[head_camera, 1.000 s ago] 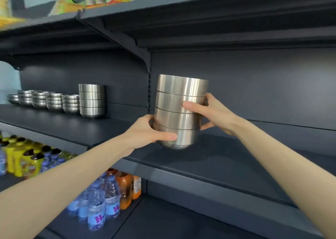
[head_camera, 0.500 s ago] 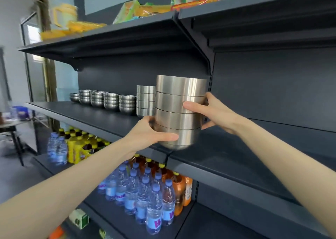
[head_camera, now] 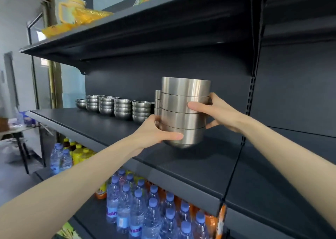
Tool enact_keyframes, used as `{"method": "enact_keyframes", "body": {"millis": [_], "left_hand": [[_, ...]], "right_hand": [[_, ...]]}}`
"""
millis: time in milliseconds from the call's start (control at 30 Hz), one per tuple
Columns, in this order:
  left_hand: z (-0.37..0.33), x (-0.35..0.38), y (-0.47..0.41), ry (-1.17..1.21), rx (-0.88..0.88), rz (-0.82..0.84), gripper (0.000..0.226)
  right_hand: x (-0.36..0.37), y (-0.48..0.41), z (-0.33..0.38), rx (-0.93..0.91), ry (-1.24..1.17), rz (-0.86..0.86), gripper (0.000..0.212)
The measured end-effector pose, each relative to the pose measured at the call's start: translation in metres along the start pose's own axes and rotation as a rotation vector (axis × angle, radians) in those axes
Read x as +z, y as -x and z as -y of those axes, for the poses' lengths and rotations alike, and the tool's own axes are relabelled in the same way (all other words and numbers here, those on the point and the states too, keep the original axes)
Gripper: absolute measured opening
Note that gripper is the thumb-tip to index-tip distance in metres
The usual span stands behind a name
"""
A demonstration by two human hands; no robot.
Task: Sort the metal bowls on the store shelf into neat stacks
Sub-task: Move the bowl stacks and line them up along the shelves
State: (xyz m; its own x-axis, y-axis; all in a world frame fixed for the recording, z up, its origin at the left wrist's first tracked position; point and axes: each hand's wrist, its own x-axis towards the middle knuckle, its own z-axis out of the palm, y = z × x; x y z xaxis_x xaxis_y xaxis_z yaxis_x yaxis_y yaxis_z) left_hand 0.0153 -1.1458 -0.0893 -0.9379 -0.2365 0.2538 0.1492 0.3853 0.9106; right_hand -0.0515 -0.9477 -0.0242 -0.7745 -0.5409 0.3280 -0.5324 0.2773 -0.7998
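A stack of several straight-sided metal bowls hangs just above the dark shelf, held between both hands. My left hand grips the lowest bowls from the left, thumb across the front. My right hand grips the stack higher up from the right. Behind the stack, partly hidden, stands another tall stack of the same bowls. Further left along the shelf's back runs a row of shorter stacks of round-bottomed bowls.
The upper shelf overhangs closely, with yellow packets on top. Below, water bottles and orange and yellow drink bottles fill the lower shelf. An upright with slots divides the bays. A table stands at far left.
The held stack has travelled left along the shelf, past the upright, close in front of the other tall stack. Both hands keep the same grip.
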Motion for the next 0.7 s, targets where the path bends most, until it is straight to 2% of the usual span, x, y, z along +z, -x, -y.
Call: {"method": "enact_keyframes", "body": {"millis": [267,367,500,567,633,700], "left_hand": [[0.026,0.001,-0.075,0.017,0.02,0.125,0.116],[0.035,0.004,-0.101,0.021,0.033,0.207,0.109],[0.045,0.009,-0.127,-0.069,0.05,0.276,0.114],[0.046,0.01,-0.138,-0.107,0.068,0.31,0.1],[0.048,0.01,-0.149,-0.112,0.09,0.354,0.076],[0.05,0.01,-0.158,-0.11,0.115,0.389,0.065]], "right_hand": [[0.001,-0.051,-0.033,0.098,0.004,-0.069,0.098],[-0.003,-0.065,-0.044,0.137,0.042,-0.113,0.102],[-0.004,-0.075,-0.053,0.209,0.087,-0.183,0.106],[-0.003,-0.078,-0.055,0.243,0.1,-0.216,0.11],[0.0,-0.081,-0.056,0.272,0.099,-0.255,0.111],[0.005,-0.083,-0.056,0.288,0.089,-0.294,0.108]]}}
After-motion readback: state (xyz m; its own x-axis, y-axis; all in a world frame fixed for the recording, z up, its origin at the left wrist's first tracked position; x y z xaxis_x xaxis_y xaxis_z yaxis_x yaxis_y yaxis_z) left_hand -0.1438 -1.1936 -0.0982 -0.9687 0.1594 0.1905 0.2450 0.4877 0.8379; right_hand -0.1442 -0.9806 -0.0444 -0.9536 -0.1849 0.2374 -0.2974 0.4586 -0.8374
